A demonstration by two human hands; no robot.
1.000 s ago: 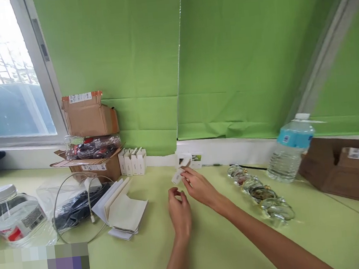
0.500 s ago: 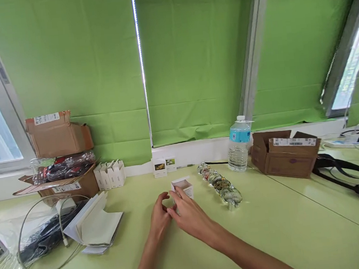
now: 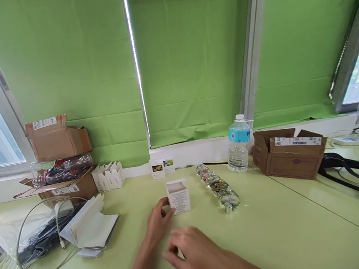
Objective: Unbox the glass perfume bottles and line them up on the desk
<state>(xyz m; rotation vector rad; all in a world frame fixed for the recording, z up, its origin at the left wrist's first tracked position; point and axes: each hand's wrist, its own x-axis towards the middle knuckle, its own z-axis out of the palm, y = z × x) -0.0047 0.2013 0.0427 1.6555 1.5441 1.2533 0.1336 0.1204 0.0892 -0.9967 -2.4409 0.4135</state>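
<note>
A small white carton [image 3: 179, 201] stands upright with its top open and fine print on its front. My left hand [image 3: 158, 216] grips its left edge, thumb on the front and fingers behind. Lower and nearer to me, my right hand [image 3: 197, 251] is raised apart from the carton. Its fingers are curled in towards the thumb and slightly blurred; whether anything is between them is hidden. To the right of the carton runs a slanting row of shiny round glass-like pieces [image 3: 219, 186]. Two small picture cards or boxes [image 3: 157, 169] stand behind.
Several white cartons [image 3: 108, 177] stand at the left by stacked cardboard boxes [image 3: 58, 142]. Folded papers [image 3: 93, 229] and a cable [image 3: 18, 243] lie in front. A water bottle [image 3: 239, 150], an open cardboard box [image 3: 291, 159] and black straps [image 3: 351, 177] are on the right.
My right hand has left the carton and come down towards me, uncovering the carton's printed front. My left hand stays at the carton's left side. The view has shifted slightly.
</note>
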